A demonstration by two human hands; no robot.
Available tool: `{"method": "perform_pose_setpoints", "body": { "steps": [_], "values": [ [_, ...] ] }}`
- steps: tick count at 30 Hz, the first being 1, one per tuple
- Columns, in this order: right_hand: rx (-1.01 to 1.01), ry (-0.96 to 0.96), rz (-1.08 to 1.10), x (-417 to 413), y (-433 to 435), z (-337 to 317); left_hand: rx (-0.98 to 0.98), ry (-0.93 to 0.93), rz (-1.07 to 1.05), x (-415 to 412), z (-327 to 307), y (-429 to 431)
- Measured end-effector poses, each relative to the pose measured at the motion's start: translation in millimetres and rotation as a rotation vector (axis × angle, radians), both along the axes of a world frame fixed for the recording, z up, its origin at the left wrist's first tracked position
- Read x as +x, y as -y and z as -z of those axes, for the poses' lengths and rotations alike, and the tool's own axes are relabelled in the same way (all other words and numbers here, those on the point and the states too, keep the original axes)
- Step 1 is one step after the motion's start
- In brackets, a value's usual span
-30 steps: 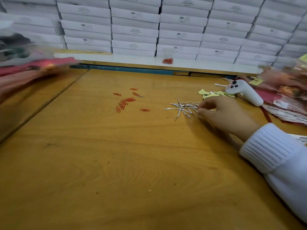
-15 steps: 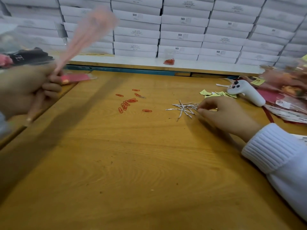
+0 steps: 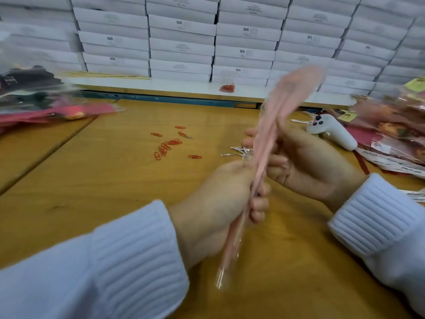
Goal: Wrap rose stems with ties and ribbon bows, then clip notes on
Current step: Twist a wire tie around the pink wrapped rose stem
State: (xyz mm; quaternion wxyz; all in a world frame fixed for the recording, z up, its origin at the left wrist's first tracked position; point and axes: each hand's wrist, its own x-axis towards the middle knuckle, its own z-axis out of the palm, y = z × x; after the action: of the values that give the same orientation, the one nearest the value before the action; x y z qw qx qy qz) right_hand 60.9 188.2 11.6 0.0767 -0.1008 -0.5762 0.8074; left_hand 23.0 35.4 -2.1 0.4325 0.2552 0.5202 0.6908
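Rose [image 3: 268,143], blurred, in a pink wrap and a clear film, is held off the table [image 3: 92,192] near the middle of the view. It is tilted, with its top leaning toward 1 o'clock and its clear tail pointing toward 7 o'clock.

The left hand [image 3: 218,210] grips the lower stem with its fingers curled round it, at 7 o'clock from the rose's middle. The right hand [image 3: 308,166] grasps the wrap higher up. Its fingertips [image 3: 248,134] show past the wrap's 9 o'clock edge and its thumb lies in front. Whether it also pinches a tie cannot be told.

Silver ties [image 3: 238,151] lie on the table at 9 o'clock from the right hand, partly hidden by the rose. Red clips [image 3: 169,145] are scattered at 11 o'clock from the left hand. A white handset [image 3: 333,133] lies at 2 o'clock from the right hand. Wrapped roses are piled at the table's 9 o'clock edge [image 3: 46,109] and its 3 o'clock edge [image 3: 391,132]. White boxes [image 3: 181,44] are stacked at 12 o'clock, and a small bag [image 3: 227,87] of red clips sits on the ledge below them.
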Motion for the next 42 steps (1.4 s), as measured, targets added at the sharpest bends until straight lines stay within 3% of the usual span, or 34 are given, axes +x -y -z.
{"method": "perform_pose_setpoints", "body": {
  "steps": [4, 8, 11, 16, 23, 26, 30, 35, 39, 42],
  "values": [
    [0.010, 0.030, 0.038, 2, 5, -2, -0.125, -0.140, -0.098, 4, 8, 1],
    [0.321, 0.210, 0.040, 5, 9, -2, -0.171, -0.339, -0.327, -7, 6, -1],
    [0.580, 0.293, 0.044, 8, 17, -3, -0.165, -0.501, -0.363, -14, 6, 1],
    [1.043, 0.293, 0.068, 10, 32, -6, -0.198, -0.531, -0.328, -21, 9, 1],
    [1.296, 0.125, 0.023, 12, 51, -2, -0.185, -0.542, -0.331, -24, 9, 3],
    [1.124, 0.088, -0.024, 12, 49, -3, -0.192, -0.536, -0.348, -29, 9, 6],
    [0.817, 0.097, -0.037, 12, 46, -1, -0.163, -0.391, -0.338, -34, 7, 9],
    [0.260, 0.180, 0.096, 7, 43, 0, -0.104, -0.318, -0.306, -33, 9, 8],
    [0.152, 0.129, 0.020, 8, 42, -2, -0.060, -0.269, -0.192, -31, 13, 7],
    [0.122, 0.118, 0.081, 7, 40, 0, -0.066, -0.266, -0.174, -32, 14, 7]
  ]
}}
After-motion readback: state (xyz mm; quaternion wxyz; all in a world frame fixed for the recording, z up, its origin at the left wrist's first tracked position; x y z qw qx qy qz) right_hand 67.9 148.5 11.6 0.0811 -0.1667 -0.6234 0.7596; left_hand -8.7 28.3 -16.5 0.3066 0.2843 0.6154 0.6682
